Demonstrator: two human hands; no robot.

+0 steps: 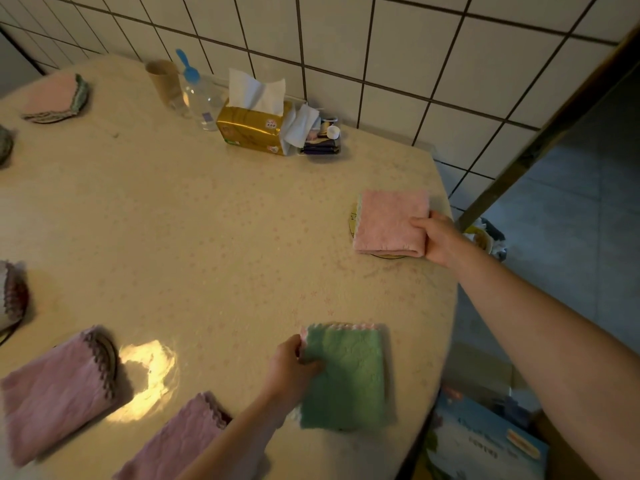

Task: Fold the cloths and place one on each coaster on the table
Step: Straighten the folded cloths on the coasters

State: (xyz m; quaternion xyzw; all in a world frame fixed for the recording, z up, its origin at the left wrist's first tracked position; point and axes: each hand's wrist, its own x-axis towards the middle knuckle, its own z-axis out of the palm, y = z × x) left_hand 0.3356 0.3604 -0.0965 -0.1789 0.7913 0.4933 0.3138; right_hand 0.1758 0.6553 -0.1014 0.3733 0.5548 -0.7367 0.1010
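My right hand (438,239) grips the right edge of a folded pink cloth (389,221) that lies on a round coaster (352,216) near the table's right edge. My left hand (292,368) pinches the left edge of a folded green cloth (349,375) lying flat near the front of the table. At the front left, a folded mauve cloth (57,389) partly covers a coaster (110,349). A second mauve cloth (180,438) lies at the front edge. A folded pink cloth (53,95) rests on a coaster at the far left.
A gold tissue pack (251,128), a clear bottle (199,97), a cardboard tube (162,79) and a small box of odds (323,138) stand by the tiled wall. More cloths (12,296) sit at the left edge. A bin (490,237) stands beyond the table's right edge.
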